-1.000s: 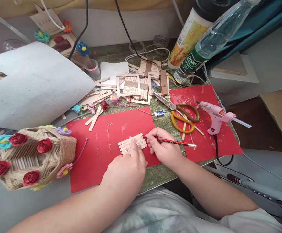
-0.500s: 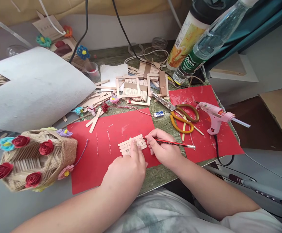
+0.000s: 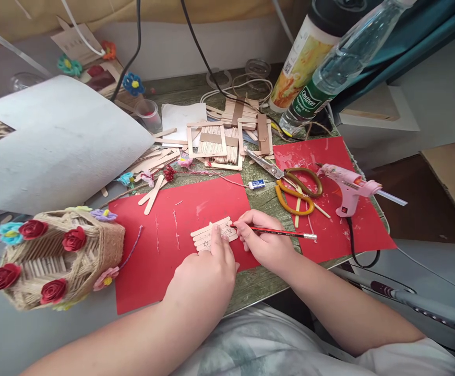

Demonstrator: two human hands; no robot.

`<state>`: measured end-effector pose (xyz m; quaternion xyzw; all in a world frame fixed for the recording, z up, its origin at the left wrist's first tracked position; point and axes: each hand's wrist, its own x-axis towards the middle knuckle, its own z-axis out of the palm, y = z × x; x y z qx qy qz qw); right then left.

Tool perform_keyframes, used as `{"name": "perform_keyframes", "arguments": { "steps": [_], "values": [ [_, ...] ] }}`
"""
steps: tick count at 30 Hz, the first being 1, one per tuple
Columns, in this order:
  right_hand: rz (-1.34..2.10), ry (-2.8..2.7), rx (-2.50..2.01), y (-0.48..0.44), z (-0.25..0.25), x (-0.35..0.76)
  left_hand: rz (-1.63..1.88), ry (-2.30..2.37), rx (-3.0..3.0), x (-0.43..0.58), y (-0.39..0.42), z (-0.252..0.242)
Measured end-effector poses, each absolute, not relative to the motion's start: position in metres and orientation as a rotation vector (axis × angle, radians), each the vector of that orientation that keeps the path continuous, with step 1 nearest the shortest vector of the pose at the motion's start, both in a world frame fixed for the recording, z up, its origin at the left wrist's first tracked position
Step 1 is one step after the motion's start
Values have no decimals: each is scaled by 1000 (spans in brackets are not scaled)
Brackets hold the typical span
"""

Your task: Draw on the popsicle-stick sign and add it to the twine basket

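My right hand (image 3: 264, 237) is closed in a writing grip around a red-and-black pencil (image 3: 286, 232). The pencil's tip meets the upper right of a small panel of craft sticks (image 3: 200, 237) laid side by side. Small star shapes are drawn on the panel. With two fingers stretched out flat, my left hand (image 3: 207, 277) presses down on the panel's middle and covers part of it; its other fingers are mostly hidden. Under the panel lies a red sheet (image 3: 145, 282) with dried glue lines.
Scissors (image 3: 286, 183) and a pink glue gun (image 3: 348, 188) lie at right on another red sheet (image 3: 329, 250). A white eraser (image 3: 256, 184) is nearby. A flower-trimmed twine basket (image 3: 110, 240) stands left. Stick bundles (image 3: 217, 141) and a water bottle (image 3: 329, 83) are behind.
The pencil and my right hand have shifted very slightly. My left hand and the panel stay in place.
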<state>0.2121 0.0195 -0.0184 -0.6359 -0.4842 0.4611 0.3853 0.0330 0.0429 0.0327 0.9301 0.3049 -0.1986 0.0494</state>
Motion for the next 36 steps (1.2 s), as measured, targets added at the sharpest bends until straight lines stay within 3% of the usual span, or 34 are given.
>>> {"name": "perform_keyframes", "arguments": {
  "steps": [27, 36],
  "values": [
    [1138, -1371, -1597, 24, -11, 211, -609, 935, 2816, 34, 43, 33],
    [1159, -1114, -1615, 20, -20, 210, -588, 931, 2839, 32, 43, 31]
  ]
}}
